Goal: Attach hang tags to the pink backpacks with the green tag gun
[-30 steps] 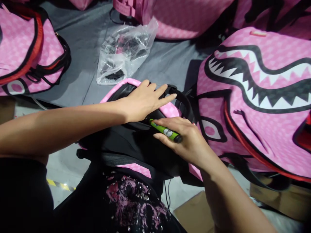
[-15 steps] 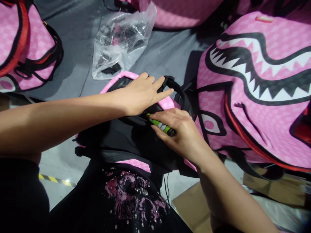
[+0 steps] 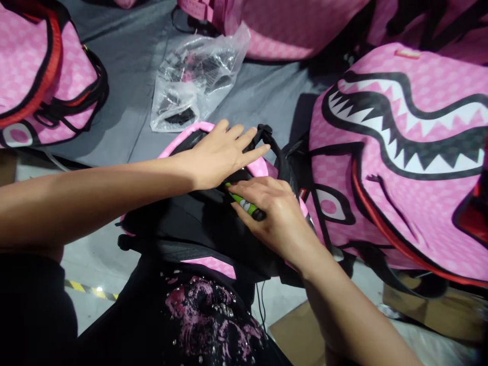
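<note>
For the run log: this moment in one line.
left hand: spread over black bag; right hand: grips green pen-like tool, tip hidden; beyond: clear plastic bag; right: toothy pink backpack

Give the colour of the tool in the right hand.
The tool is green with whitish patches and a black end, clearest in the head view.

Head-worn view, facing forward and down at close range, wearer's black top (image 3: pixel 213 325) at bottom, left hand (image 3: pixel 223 155) and right hand (image 3: pixel 272 208) mid-frame, grey cloth (image 3: pixel 127 76) beyond.
</note>
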`<state>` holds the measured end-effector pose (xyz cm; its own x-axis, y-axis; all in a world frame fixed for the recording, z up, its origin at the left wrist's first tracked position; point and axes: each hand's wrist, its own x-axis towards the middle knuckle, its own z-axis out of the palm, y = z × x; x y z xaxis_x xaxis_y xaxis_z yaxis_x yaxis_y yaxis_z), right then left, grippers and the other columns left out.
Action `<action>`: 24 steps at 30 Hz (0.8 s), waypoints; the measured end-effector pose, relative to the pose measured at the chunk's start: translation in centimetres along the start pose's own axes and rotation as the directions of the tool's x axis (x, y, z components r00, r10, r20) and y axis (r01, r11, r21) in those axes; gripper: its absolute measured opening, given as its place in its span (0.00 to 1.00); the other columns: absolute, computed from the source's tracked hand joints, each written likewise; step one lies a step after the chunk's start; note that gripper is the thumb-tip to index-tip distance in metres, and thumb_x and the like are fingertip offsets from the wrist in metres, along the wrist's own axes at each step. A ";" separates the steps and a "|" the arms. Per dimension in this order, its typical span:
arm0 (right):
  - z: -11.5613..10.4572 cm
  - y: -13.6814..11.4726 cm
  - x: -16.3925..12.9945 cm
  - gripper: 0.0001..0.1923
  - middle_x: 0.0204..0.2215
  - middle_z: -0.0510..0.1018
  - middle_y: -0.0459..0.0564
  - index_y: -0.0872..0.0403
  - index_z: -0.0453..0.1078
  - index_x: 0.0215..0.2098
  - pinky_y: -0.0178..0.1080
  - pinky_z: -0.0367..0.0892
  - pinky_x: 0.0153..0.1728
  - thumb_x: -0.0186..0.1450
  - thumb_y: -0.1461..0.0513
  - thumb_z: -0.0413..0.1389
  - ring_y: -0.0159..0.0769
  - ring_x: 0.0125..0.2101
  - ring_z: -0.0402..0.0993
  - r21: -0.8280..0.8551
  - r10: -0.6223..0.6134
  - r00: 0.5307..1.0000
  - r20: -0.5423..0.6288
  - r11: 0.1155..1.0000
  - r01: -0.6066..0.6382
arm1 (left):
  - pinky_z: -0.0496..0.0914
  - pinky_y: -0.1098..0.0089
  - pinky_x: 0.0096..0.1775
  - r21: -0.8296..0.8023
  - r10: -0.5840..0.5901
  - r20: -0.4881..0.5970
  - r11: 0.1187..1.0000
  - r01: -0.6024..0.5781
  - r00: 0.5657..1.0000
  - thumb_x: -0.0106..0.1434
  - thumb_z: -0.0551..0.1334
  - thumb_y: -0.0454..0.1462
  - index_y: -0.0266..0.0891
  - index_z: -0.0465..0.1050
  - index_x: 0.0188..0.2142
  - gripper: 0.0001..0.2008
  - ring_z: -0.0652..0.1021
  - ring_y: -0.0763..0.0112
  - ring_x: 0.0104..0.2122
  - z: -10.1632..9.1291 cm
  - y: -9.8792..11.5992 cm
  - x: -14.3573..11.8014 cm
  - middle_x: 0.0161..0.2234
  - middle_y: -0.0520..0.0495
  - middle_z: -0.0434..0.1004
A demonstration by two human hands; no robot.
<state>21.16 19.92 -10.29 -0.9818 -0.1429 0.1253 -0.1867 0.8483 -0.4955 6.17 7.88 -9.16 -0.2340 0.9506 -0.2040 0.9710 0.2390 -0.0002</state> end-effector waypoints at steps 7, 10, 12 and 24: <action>0.4 -0.3 -0.2 0.10 0.41 0.83 0.51 0.53 0.77 0.45 0.46 0.70 0.42 0.65 0.64 0.60 0.44 0.40 0.79 -0.008 0.051 0.998 -0.046 0.999 -0.052 | 0.56 0.48 0.58 -0.002 -0.058 -0.026 0.998 0.057 0.998 0.63 0.63 0.41 0.47 0.40 0.71 0.44 0.63 0.41 0.62 0.5 0.0 -0.3 0.71 0.39 0.46; 1.0 -0.6 -0.4 0.10 0.38 0.84 0.51 0.54 0.77 0.44 0.47 0.68 0.40 0.65 0.63 0.60 0.43 0.38 0.78 -0.034 0.079 0.991 -0.108 0.996 -0.083 | 0.57 0.51 0.57 0.012 -0.055 -0.056 0.998 0.056 0.997 0.63 0.61 0.39 0.45 0.42 0.71 0.42 0.65 0.43 0.60 0.7 0.0 -0.4 0.71 0.38 0.47; 1.4 -1.0 -0.6 0.10 0.38 0.84 0.51 0.55 0.77 0.44 0.47 0.68 0.41 0.65 0.63 0.60 0.43 0.38 0.78 -0.034 0.089 0.982 -0.165 0.995 -0.096 | 0.58 0.52 0.56 0.032 -0.057 -0.072 0.998 0.060 0.996 0.63 0.61 0.38 0.45 0.42 0.71 0.41 0.66 0.45 0.59 0.8 0.1 -0.4 0.70 0.38 0.48; 2.4 -2.1 -0.4 0.08 0.36 0.83 0.51 0.55 0.77 0.40 0.45 0.67 0.41 0.65 0.62 0.57 0.42 0.36 0.79 -0.079 0.141 0.954 -0.263 0.983 -0.167 | 0.61 0.55 0.51 0.111 -0.032 -0.129 0.993 0.047 0.991 0.65 0.58 0.35 0.38 0.45 0.71 0.37 0.68 0.47 0.57 0.8 0.2 -0.7 0.69 0.33 0.52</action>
<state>21.82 17.01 -11.38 -0.9540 0.1175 0.2759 -0.0165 0.8981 -0.4396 6.58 7.07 -9.76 -0.2693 0.9601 -0.0758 0.9585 0.2594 -0.1185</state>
